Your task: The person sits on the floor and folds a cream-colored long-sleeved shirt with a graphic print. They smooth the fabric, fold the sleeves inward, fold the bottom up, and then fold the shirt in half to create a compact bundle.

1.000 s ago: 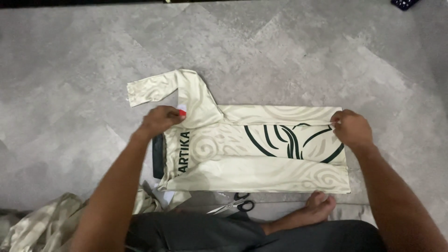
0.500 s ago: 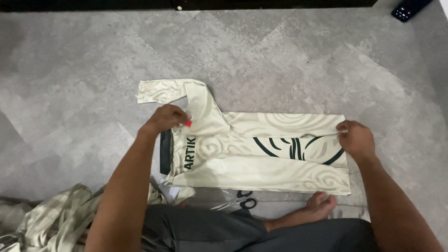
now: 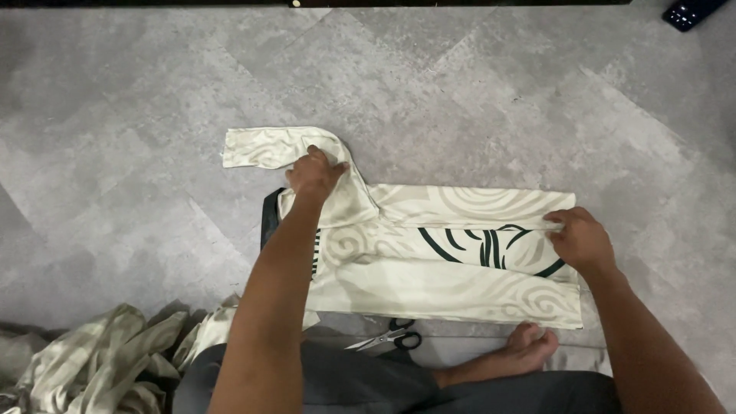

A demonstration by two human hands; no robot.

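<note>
On the floor: you sit on grey tiles (image 3: 138, 115), and all your things lie in front of you.
Shirt: the cream shirt (image 3: 445, 264) with dark swirls lies flat, just past your legs. Its side is folded in, so it makes a long strip. The collar end is to your left and the hem end is to your right.
Pile: more cream cloth (image 3: 92, 364) sits bunched up at your left side, apart from the shirt.
Sleeve: one sleeve (image 3: 268, 146) sticks out to the far left, away from the strip. It lies flat on the tiles.
Left hand: your left hand (image 3: 314, 175) is closed on the cloth where the sleeve meets the shoulder. The fingers curl over the fold there.
Right hand: your right hand (image 3: 580, 241) rests on the hem end. The fingers pinch the edge of the folded layer.
Foot: your bare foot (image 3: 529, 345) lies just under the near edge of the shirt.
Scissors: black-handled scissors (image 3: 387, 337) lie near your knee, just beside the shirt's near edge.
Dark thing: a small black object (image 3: 690, 11) sits at the far right corner. You cannot tell what it is.
Doing it well: keep the hem end pressed down so the strip stays straight. Lay the sleeve flat along the strip, with edges lined up. Smooth out bumps as you go. Keep the cloth off the scissors.
</note>
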